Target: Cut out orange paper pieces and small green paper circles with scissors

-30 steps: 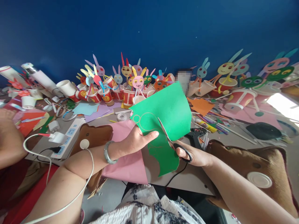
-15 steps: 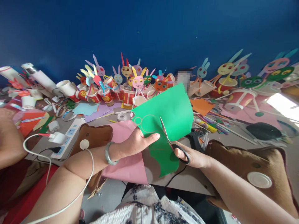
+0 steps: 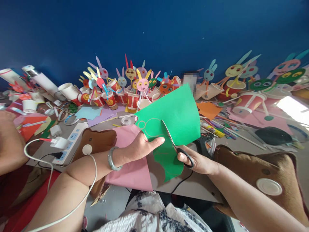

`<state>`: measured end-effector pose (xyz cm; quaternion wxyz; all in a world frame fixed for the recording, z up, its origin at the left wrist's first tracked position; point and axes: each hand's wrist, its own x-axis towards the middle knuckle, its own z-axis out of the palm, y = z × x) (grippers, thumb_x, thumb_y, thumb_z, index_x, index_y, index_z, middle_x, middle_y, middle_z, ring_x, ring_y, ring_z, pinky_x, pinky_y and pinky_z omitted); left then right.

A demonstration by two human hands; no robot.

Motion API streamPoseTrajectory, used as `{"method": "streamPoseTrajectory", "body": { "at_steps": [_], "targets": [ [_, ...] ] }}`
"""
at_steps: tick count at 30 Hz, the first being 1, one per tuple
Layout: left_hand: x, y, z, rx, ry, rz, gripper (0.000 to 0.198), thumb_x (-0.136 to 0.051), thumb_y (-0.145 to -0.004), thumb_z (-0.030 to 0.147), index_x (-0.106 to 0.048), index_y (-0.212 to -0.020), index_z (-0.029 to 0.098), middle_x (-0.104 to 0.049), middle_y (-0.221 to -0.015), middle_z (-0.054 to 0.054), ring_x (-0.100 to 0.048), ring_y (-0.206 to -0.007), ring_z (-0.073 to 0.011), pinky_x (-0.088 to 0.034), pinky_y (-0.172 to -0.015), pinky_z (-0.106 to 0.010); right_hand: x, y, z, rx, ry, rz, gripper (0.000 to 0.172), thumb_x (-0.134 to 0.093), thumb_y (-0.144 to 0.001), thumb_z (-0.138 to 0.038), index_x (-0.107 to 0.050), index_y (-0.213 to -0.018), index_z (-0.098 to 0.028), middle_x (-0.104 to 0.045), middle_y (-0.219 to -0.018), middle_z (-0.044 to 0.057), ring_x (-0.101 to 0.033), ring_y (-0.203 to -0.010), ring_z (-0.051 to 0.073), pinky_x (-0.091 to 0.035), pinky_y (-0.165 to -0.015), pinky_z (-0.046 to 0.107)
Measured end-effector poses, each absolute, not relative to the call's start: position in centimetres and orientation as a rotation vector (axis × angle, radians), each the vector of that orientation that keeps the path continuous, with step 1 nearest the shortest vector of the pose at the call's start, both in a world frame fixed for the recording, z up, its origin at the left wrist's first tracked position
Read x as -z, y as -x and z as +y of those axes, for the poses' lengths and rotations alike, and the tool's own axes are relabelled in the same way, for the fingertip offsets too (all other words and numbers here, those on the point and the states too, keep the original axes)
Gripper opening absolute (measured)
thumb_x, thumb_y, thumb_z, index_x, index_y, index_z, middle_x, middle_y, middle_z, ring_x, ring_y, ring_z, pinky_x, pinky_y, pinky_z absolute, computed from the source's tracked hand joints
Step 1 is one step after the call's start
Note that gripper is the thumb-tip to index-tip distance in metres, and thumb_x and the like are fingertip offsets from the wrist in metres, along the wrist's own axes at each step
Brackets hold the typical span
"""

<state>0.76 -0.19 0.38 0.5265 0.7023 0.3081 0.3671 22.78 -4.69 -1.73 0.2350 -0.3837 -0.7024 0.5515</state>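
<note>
A sheet of green paper (image 3: pixel 181 112) is held up off the table by my left hand (image 3: pixel 142 146), its thumb on top and the other fingers hidden underneath. Pale circles are drawn on the sheet near that thumb. My right hand (image 3: pixel 195 161) grips black-handled scissors (image 3: pixel 170 135), their blades at the paper just right of the largest circle. Below the blades hangs a part of the sheet with a curved, cut lower edge. Under my left forearm lies pink paper (image 3: pixel 130 167).
Paper cups (image 3: pixel 132 101) with paper rabbit figures line the back by the blue wall. A power strip (image 3: pixel 72 141) and a white cable lie left. Brown cushions (image 3: pixel 256 174) flank my arms. Pens (image 3: pixel 229 132) are scattered right. Another person's arm (image 3: pixel 11 138) shows at far left.
The scissors have shifted slightly left and up, bringing the tips closer to the large circle. My right hand moved with them; the green paper shifted slightly in my left hand.
</note>
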Motion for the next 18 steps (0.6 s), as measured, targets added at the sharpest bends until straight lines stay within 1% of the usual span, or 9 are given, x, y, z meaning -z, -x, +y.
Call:
{"method": "streamPoseTrajectory", "body": {
  "at_steps": [5,7,9,12,15,18],
  "targets": [
    [-0.18,-0.78,-0.45,-0.830,-1.705,0.721,0.023,-0.063,-0.087,0.033,-0.065,-0.102,0.016,-0.074,-0.110,-0.010,-0.067,-0.107,-0.0219,-0.053,-0.101,-0.038,1.73,-22.73,-4.79,-1.572,1.025,-1.895,0.085,-0.041,-0.085,-0.080,-0.059,-0.138,-0.016,-0.073,-0.114,0.016,-0.067,-0.108,0.034,-0.054,-0.096,0.048],
    [-0.09,-0.79,-0.55,-0.815,-1.700,0.714,0.024,-0.062,-0.087,0.032,-0.065,-0.104,0.015,-0.073,-0.112,-0.011,-0.067,-0.108,-0.0222,-0.053,-0.101,-0.038,1.71,-22.68,-4.88,-1.585,1.011,-1.891,0.086,-0.040,-0.085,-0.080,-0.056,-0.140,-0.016,-0.072,-0.116,0.016,-0.066,-0.111,0.034,-0.054,-0.097,0.048],
    [-0.01,-0.78,-0.58,-0.796,-1.687,0.719,0.024,-0.062,-0.088,0.032,-0.065,-0.103,0.014,-0.074,-0.110,-0.011,-0.066,-0.108,-0.0226,-0.053,-0.100,-0.038,1.66,-22.61,-4.91,-1.588,1.002,-1.885,0.087,-0.039,-0.085,-0.081,-0.055,-0.140,-0.015,-0.072,-0.115,0.017,-0.067,-0.108,0.034,-0.056,-0.094,0.046],
    [0.03,-0.79,-0.53,-0.780,-1.663,0.722,0.023,-0.062,-0.088,0.033,-0.066,-0.101,0.015,-0.075,-0.105,-0.009,-0.066,-0.108,-0.0224,-0.053,-0.100,-0.038,1.53,-22.48,-4.84,-1.587,1.016,-1.880,0.087,-0.038,-0.085,-0.082,-0.060,-0.136,-0.014,-0.075,-0.106,0.016,-0.069,-0.100,0.033,-0.058,-0.087,0.041],
    [-0.01,-0.86,-0.43,-0.794,-1.639,0.703,0.026,-0.063,-0.088,0.035,-0.067,-0.104,0.016,-0.074,-0.111,-0.009,-0.066,-0.111,-0.0223,-0.052,-0.103,-0.038,1.47,-22.38,-4.76,-1.567,1.043,-1.883,0.086,-0.040,-0.083,-0.083,-0.065,-0.130,-0.015,-0.076,-0.098,0.014,-0.070,-0.094,0.031,-0.059,-0.084,0.038],
    [-0.10,-0.93,-0.36,-0.813,-1.615,0.680,0.028,-0.064,-0.087,0.035,-0.066,-0.107,0.016,-0.072,-0.118,-0.010,-0.066,-0.114,-0.0224,-0.052,-0.104,-0.038,1.51,-22.25,-4.93,-1.514,1.073,-1.853,0.084,-0.043,-0.082,-0.083,-0.066,-0.128,-0.017,-0.076,-0.099,0.012,-0.070,-0.093,0.030,-0.059,-0.084,0.036]
  ]
}}
